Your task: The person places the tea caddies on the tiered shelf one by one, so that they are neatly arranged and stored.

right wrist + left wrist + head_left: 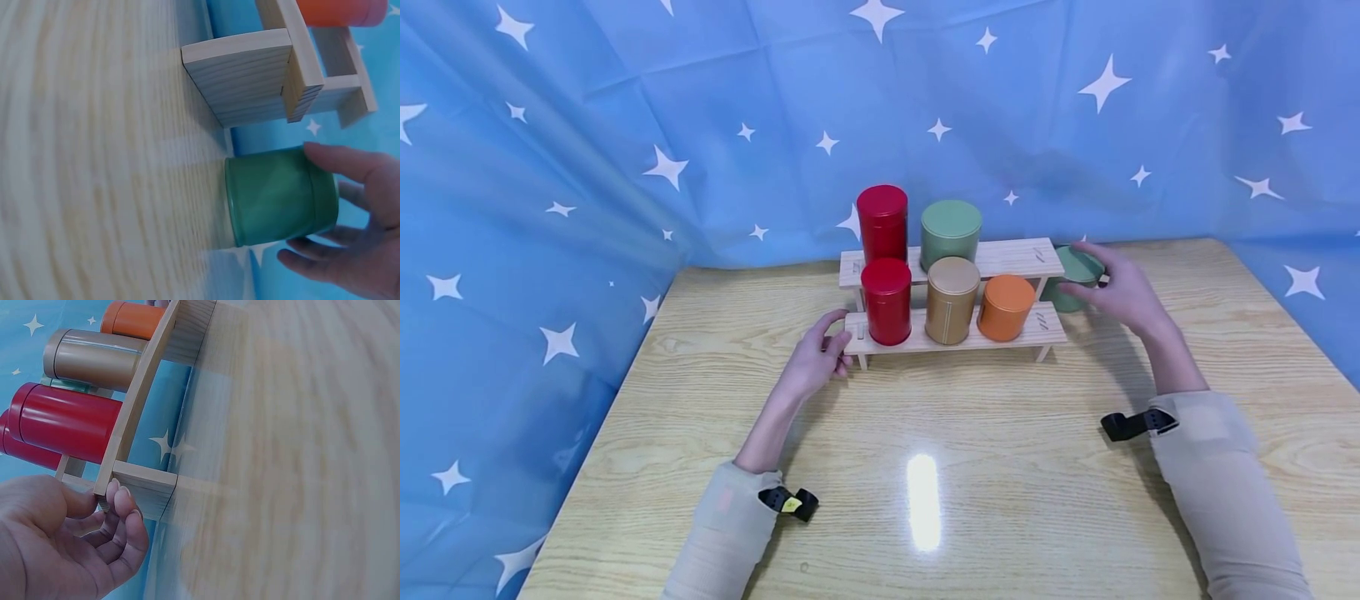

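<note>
A two-tier wooden shelf (955, 345) stands towards the back of the table. My left hand (815, 358) pinches the left end of its lower tier, thumb above and fingertips beneath, as the left wrist view shows. Just right of the shelf, a short green canister (275, 197) stands upright on the table. My right hand (1122, 287) grips it near the lid, thumb on one side and fingers round the other. On the lower tier stand a red canister (887, 304), a gold canister (952, 302) and a shorter orange canister (1005, 308).
The upper tier carries a tall red canister (882, 223) and a wide green canister (951, 232), with bare wood to their right. A blue curtain (760, 125) with white stars hangs behind and left of the wooden table (1000, 500).
</note>
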`<state>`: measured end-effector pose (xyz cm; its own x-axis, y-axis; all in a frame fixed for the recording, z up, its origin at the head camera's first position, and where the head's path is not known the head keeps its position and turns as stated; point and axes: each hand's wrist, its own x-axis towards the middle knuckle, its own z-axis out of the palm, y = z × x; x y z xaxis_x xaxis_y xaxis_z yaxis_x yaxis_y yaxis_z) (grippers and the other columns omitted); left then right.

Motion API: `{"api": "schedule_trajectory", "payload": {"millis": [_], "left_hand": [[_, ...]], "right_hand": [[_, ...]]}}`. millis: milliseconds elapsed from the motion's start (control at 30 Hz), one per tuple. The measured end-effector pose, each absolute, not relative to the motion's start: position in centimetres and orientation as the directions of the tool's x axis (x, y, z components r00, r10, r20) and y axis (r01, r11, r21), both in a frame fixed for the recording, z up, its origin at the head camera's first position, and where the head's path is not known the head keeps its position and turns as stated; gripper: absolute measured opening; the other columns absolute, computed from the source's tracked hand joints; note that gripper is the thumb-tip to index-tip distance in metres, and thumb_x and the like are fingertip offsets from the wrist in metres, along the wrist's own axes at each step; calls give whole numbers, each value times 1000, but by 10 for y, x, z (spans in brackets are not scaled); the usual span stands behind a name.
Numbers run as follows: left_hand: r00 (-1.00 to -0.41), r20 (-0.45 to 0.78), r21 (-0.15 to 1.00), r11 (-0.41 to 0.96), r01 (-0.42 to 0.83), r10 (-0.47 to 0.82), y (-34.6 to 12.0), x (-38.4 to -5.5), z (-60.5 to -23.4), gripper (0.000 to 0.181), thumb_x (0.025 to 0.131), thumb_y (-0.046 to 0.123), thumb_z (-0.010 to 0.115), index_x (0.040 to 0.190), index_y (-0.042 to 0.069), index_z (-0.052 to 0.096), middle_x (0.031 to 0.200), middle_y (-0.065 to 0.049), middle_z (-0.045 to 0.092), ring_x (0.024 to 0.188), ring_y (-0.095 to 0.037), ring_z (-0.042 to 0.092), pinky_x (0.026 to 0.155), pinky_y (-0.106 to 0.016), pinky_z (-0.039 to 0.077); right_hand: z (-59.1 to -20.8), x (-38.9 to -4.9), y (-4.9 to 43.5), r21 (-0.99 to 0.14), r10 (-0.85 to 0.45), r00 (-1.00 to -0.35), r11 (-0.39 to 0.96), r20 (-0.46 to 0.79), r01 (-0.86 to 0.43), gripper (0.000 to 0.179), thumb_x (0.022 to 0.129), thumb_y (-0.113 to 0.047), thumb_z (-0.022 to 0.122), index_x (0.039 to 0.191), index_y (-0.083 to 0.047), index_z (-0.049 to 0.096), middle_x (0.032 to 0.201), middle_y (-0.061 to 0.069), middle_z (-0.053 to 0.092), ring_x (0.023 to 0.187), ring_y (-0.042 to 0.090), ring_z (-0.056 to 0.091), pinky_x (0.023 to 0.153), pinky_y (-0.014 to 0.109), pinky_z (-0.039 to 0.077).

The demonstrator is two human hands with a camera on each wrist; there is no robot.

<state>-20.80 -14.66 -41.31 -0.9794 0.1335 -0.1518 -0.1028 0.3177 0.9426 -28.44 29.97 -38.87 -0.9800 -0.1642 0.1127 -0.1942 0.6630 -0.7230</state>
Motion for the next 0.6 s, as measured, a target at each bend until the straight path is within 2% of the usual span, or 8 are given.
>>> {"api": "schedule_trajectory", "payload": {"millis": [67, 133, 200, 267, 333, 400, 500, 600], "left_hand": [[-979, -152, 944, 313, -104, 135, -147, -208, -413, 49, 109, 16, 48, 156, 14, 37, 83, -16, 62, 67, -18, 61, 65, -30, 55], [-979, -152, 945, 311, -104, 135, -147, -208, -413, 49, 109, 16, 48, 156, 14, 36, 83, -16, 62, 67, -18, 61, 65, -29, 56], [-979, -154, 945, 309, -106, 136, -147, -208, -413, 49, 109, 16, 48, 156, 14, 36, 83, -17, 62, 67, -18, 61, 65, -29, 56], [-978, -158, 945, 309, -109, 137, -147, -208, -413, 49, 109, 17, 48, 156, 14, 36, 84, -17, 62, 68, -18, 61, 65, -29, 56], [-977, -162, 945, 307, -114, 138, -148, -208, -414, 49, 109, 17, 48, 157, 14, 36, 85, -16, 62, 68, -18, 61, 65, -29, 55], [-976, -166, 945, 305, -117, 141, -148, -208, -415, 49, 109, 17, 48, 157, 14, 35, 85, -16, 62, 68, -18, 60, 66, -29, 55], [-976, -166, 946, 303, -117, 141, -148, -209, -415, 49, 109, 17, 48, 157, 14, 36, 85, -16, 62, 68, -18, 60, 65, -29, 55], [-977, -159, 945, 308, -110, 141, -147, -209, -415, 49, 109, 17, 48, 156, 13, 36, 85, -17, 62, 67, -17, 60, 65, -29, 55]], "right_hand": [[-389, -285, 299, -724, -158, -983, 666, 95, -177, 81, 93, -32, 76, 159, -12, 33, 162, 22, 24, 144, 52, 24, 108, 71, 28], [-390, -285, 299, -726, -141, -986, 669, 87, -160, 81, 93, -34, 76, 159, -13, 34, 162, 22, 25, 140, 54, 30, 103, 67, 36], [-391, -284, 300, -724, -119, -989, 675, 86, -144, 80, 92, -38, 76, 158, -14, 36, 161, 22, 28, 137, 53, 35, 96, 55, 45], [-391, -284, 300, -725, -96, -991, 675, 96, -136, 80, 91, -39, 77, 157, -14, 39, 159, 23, 32, 133, 52, 41, 86, 38, 49], [-391, -283, 300, -729, -71, -992, 672, 107, -126, 80, 89, -40, 79, 155, -14, 41, 157, 22, 35, 131, 50, 44, 76, 22, 45], [-390, -282, 301, -739, -51, -991, 662, 123, -126, 80, 88, -40, 80, 154, -13, 43, 156, 22, 37, 131, 50, 45, 71, 13, 42], [-388, -280, 300, -755, -17, -987, 642, 159, -133, 78, 88, -38, 80, 153, -12, 45, 154, 22, 40, 130, 48, 46, 75, 9, 43], [-384, -279, 301, -771, 19, -979, 619, 204, -149, 75, 89, -32, 80, 153, -11, 46, 152, 22, 42, 128, 43, 46, 92, 21, 50]]}}
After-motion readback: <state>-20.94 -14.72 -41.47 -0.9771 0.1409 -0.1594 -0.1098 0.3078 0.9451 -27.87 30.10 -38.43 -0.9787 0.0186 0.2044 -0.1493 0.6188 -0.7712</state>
